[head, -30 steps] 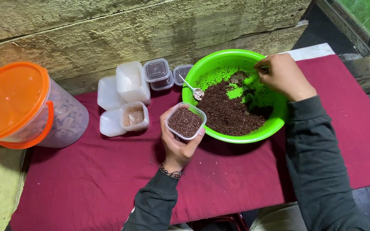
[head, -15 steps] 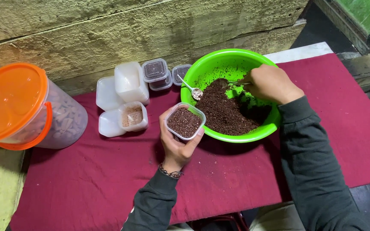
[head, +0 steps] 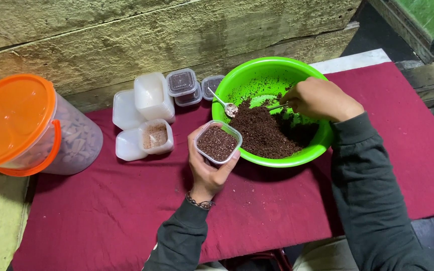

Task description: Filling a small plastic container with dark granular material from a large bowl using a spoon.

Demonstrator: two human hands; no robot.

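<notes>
My left hand [head: 206, 168] holds a small clear plastic cup [head: 217, 142] filled with dark brown crumbly mix, right against the near rim of a bright green bowl [head: 242, 81]. The bowl holds a heap of the same brown mix [head: 267, 133]. My right hand [head: 320, 99] reaches into the bowl from the right and grips the handle of a spoon [head: 276, 106] that points into the mix. A second spoon [head: 224, 104] rests on the bowl's left rim with some mix on it.
Several small clear cups and lids [head: 149, 113] stand left of the bowl, two lidded ones [head: 183, 84] at the back. A large clear jar with an orange lid [head: 13, 120] sits at far left. A maroon cloth [head: 101, 221] covers the surface, and a rough wall [head: 126, 35] runs behind.
My right hand has moved from the bowl's far right rim toward its middle, bringing the spoon over the heap. My left hand with the cup has stayed put.
</notes>
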